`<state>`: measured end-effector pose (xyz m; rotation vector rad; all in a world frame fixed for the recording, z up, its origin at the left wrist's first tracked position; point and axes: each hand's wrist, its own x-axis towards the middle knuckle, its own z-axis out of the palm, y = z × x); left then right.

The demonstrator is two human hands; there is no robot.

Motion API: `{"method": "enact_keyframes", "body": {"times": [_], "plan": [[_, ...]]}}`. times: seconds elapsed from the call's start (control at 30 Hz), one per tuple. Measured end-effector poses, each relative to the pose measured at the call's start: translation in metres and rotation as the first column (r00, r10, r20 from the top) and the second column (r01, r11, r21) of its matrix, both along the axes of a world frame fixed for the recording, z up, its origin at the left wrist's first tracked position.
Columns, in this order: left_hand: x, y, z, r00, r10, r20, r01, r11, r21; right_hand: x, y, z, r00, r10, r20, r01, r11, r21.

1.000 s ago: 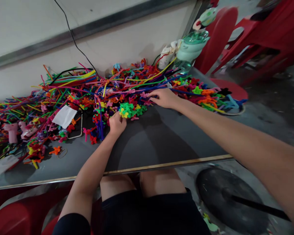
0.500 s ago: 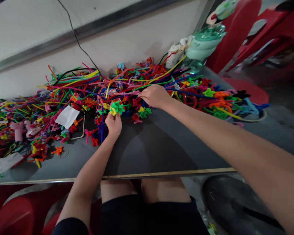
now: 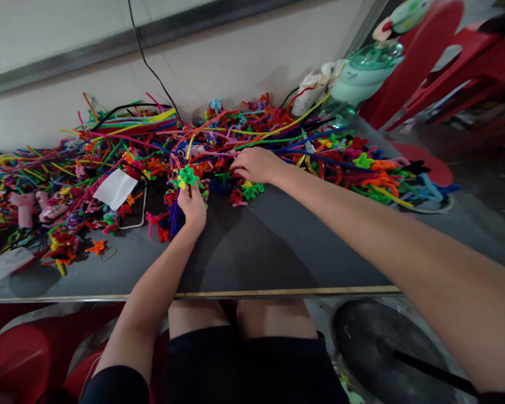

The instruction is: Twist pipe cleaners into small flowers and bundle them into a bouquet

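My left hand [image 3: 193, 207] is closed on a bunch of pipe-cleaner flowers [image 3: 187, 175], green with some yellow, held up over the front of the heap. My right hand [image 3: 256, 165] reaches into the heap [image 3: 151, 163] of coloured pipe cleaners, palm down. Its fingers look bent and slightly apart, with the tips beside a pink pipe cleaner [image 3: 219, 154]; they do not visibly hold anything. Just below those fingers lie a dark red flower [image 3: 237, 197] and a green flower [image 3: 252, 191].
A white paper [image 3: 115, 189] and a pale-rimmed phone-like frame [image 3: 143, 207] lie left of my left hand. At the back right stand a paper cup [image 3: 308, 101] and a green water bottle [image 3: 353, 84]. Red chairs [image 3: 421, 62] are beyond. The table edge [image 3: 278, 293] runs before my lap.
My left hand, with the green and yellow flowers, has shifted slightly left. My right hand's fingers have loosened and lowered over the heap. The whole view has tilted a little.
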<state>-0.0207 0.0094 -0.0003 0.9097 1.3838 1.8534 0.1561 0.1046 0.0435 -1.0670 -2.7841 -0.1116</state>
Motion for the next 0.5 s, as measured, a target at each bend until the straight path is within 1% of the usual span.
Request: {"method": "enact_keyframes", "body": {"times": [0.07, 0.13, 0.23, 0.3, 0.43, 0.5], "plan": [[0.0, 0.0, 0.0, 1.0, 0.012, -0.017, -0.012, 1.0, -0.005, 0.002, 0.004, 0.005, 0.999, -0.046, 0.018, 0.046, 0.999, -0.018], [-0.001, 0.0, -0.002, 0.999, 0.023, -0.034, -0.023, 1.0, 0.003, 0.009, 0.009, 0.012, 0.995, -0.102, -0.003, 0.102, 0.994, -0.045], [-0.002, 0.001, -0.006, 0.999, 0.014, -0.039, -0.013, 1.0, 0.022, 0.024, 0.015, 0.024, 0.973, -0.198, -0.116, 0.192, 0.979, -0.064], [-0.002, 0.001, -0.006, 0.999, 0.021, -0.048, -0.019, 0.999, 0.027, 0.033, 0.02, 0.03, 0.959, -0.229, -0.166, 0.216, 0.972, -0.094], [-0.001, -0.001, -0.003, 0.998, 0.03, -0.064, -0.029, 0.999, 0.024, 0.04, 0.03, 0.034, 0.969, -0.234, -0.076, 0.213, 0.953, -0.217], [0.0, -0.002, -0.001, 0.999, 0.018, -0.048, -0.017, 1.0, 0.02, 0.037, 0.034, 0.03, 0.956, -0.275, -0.1, 0.248, 0.944, -0.219]]}}
